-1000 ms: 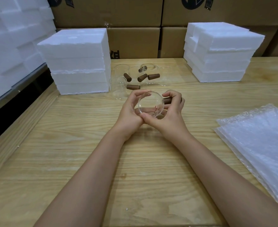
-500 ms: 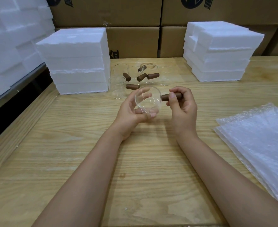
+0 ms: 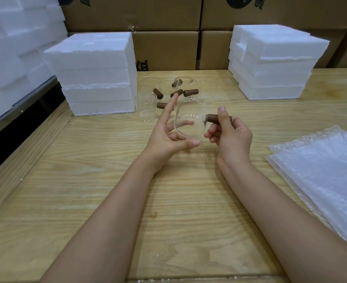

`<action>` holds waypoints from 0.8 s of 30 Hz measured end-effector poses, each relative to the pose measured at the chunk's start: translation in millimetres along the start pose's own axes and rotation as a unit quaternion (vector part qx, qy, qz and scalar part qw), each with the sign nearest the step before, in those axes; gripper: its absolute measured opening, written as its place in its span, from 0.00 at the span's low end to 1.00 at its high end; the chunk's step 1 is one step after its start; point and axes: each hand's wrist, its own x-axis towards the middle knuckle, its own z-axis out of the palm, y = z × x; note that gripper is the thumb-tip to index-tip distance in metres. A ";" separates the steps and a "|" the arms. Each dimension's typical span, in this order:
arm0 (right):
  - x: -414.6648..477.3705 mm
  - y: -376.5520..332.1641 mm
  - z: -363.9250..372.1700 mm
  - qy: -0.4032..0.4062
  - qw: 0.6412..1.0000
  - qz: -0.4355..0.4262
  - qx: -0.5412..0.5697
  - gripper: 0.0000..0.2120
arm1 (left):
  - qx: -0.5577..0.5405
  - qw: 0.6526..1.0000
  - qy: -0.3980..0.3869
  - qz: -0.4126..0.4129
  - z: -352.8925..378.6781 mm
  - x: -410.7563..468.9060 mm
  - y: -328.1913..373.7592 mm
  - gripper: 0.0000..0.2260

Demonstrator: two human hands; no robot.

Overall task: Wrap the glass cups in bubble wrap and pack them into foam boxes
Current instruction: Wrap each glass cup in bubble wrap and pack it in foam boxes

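Holding a glass cup (image 3: 190, 122) up over the wooden table (image 3: 99, 180) by its brown handle (image 3: 214, 118), the right hand (image 3: 230, 137) is doing the real gripping here: thumb on top of the handle, fingers curled under it. My guess is the handle grip is keeping prints off the glass and letting the cup be turned for a look before wrapping.

The left hand (image 3: 168, 135) is sitting at about 9 o'clock from the cup, loosely open, index finger pointing up and away, thumb reaching under the glass. It's looking like light support at the rim side and not a real grasp, though I can't quite tell how much is actually touching since the glass is see-through.

So the cup is hanging between both hands, lying on its side, handle pointing to 3 o'clock into the right fist.

The stack of bubble wrap sheets (image 3: 319, 172) is waiting at roughly 4 o'clock from the cup, well apart, probably placed for an easy right-hand reach. More handled cups (image 3: 168, 92) are clustered at 12 o'clock, with foam boxes (image 3: 95, 74) stacked at 10 o'clock and another foam stack (image 3: 270, 62) at 2 o'clock. Nothing's wrapped yet, so this is looking like the very start.
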 end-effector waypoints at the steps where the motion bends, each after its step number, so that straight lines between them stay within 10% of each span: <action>1: 0.2 -0.2 -0.2 0.002 1.000 0.008 0.002 0.14 | 0.019 1.000 0.002 0.008 1.3 -0.2 -0.4 0.50; 24: -7.7 -0.3 4.7 -0.034 0.983 -0.039 -0.178 0.16 | 0.129 0.990 0.031 0.055 6.4 2.4 -8.0 0.32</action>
